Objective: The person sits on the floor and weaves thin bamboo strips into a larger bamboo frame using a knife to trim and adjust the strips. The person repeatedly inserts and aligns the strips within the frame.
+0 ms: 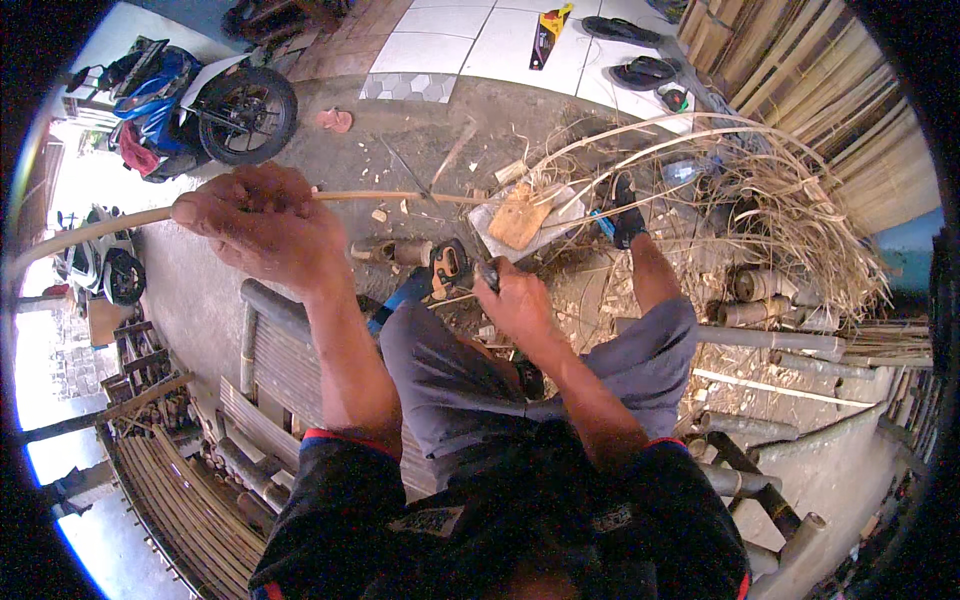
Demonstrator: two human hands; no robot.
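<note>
My left hand point(250, 225) is raised at the left, its fingers wrapped round a long pale bamboo strip point(375, 195). One end of the strip runs past my hand to the left rim; the other reaches a wooden block point(520, 217) on a pale slab point(487, 228). My right hand point(525, 307) is closed on a small dark tool point(488, 275) just in front of the block; its blade, if any, cannot be made out. Beside that hand an orange-and-black handle point(450, 265) with a blue part lies near my knee.
Curled bamboo shavings point(800, 210) heap up on the right, behind my sandalled foot point(628, 210). Split bamboo slats point(800, 60) lean at the back right. A blue motorcycle point(200, 105) stands back left. A slatted bamboo bench point(285, 345) is at my left; bamboo poles point(765, 340) lie right.
</note>
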